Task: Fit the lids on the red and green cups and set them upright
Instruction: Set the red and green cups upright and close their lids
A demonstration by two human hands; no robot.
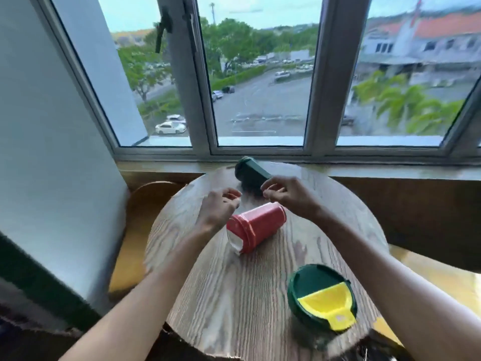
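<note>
Now, from your head camera, you look down at a round wooden table (234,295) by a big window (260,74). Your red cup (256,227) lies on its side in the middle of the table. Its red lid (238,231) is on, and the lid end points toward you and a little to your left. A white bit shows on the lid's face.

Your left hand (220,208) hangs just above the lid end of the red cup. Its fingers are curled in loosely and hold nothing. Your right hand (287,195) hangs just past the far end of the red cup. Its fingers are curled too, with the tips close together, and nothing is pinched between them. I cannot tell if either hand touches the cup.

Your green cup (251,173) lies on its side at the far edge of the table, near the window sill, partly behind your right hand. Its green lid (321,295), with a yellow flap (328,303), lies flat on the near right part of the table, well apart from the green cup
</note>
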